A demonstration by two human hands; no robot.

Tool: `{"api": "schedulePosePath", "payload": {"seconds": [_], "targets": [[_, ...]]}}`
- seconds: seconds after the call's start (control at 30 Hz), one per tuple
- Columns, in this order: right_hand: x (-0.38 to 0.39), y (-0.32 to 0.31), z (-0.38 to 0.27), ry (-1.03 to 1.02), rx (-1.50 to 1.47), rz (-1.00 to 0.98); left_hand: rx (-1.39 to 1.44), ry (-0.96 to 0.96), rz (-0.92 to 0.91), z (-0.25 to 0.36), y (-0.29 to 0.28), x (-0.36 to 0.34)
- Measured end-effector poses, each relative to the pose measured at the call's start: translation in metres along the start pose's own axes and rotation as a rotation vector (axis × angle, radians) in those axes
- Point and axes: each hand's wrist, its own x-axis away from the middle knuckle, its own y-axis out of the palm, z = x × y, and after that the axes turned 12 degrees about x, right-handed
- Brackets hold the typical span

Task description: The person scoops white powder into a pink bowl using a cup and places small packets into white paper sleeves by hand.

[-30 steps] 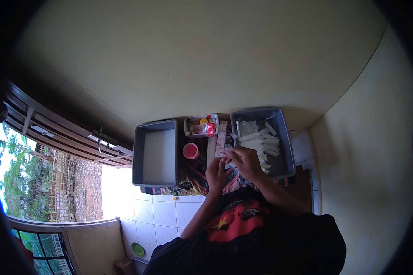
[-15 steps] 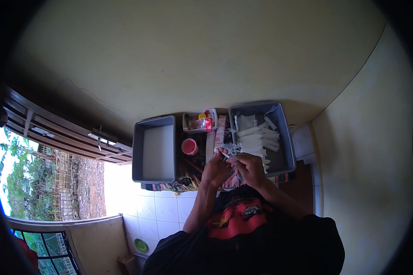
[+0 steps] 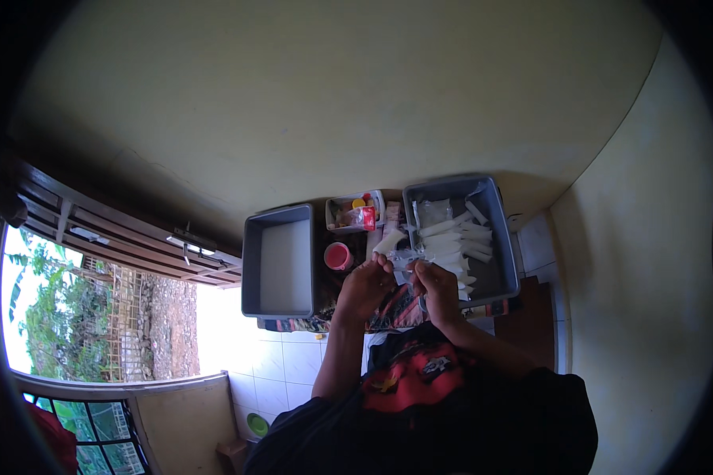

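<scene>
1. The left hand is curled, its fingertips drawn together on one end of a clear plastic
2. The right hand pinches the other end of the plastic between thumb and fingers, so the plastic spans the gap between the two hands, over the near edge of the cloth
3. A white packet sticks out just beyond the left fingertips; whether it is joined to the plastic, I cannot tell
4. Beside the right hand, the right tub, grey, holds a heap of white tubes and, near its far left corner, a clear bag
5. The left tub, also grey, stands well apart from the hands, with a whitish layer inside
6. Between the tubs, a red cup stands near the left hand, and beyond it a small white box holds a yellow lid and a red-and-clear packet
7. On the tiled floor lies a green dish
</scene>
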Motion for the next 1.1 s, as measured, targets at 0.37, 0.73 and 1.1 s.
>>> {"api": "schedulePosePath", "payload": {"seconds": [0.37, 0.73, 1.1], "targets": [[-0.027, -0.017, -0.022, -0.950, 0.583, 0.242, -2.142, 0.187, -0.176, 0.022, 0.152, 0.004], [-0.030, -0.040, 0.001, -0.164, -0.076, 0.207, -2.218, 0.787, -0.616, -0.017, 0.123, -0.020], [-0.042, -0.042, -0.001, -0.011, -0.256, 0.172, -1.960, 0.808, -0.537, -0.030, 0.092, -0.038]]}}
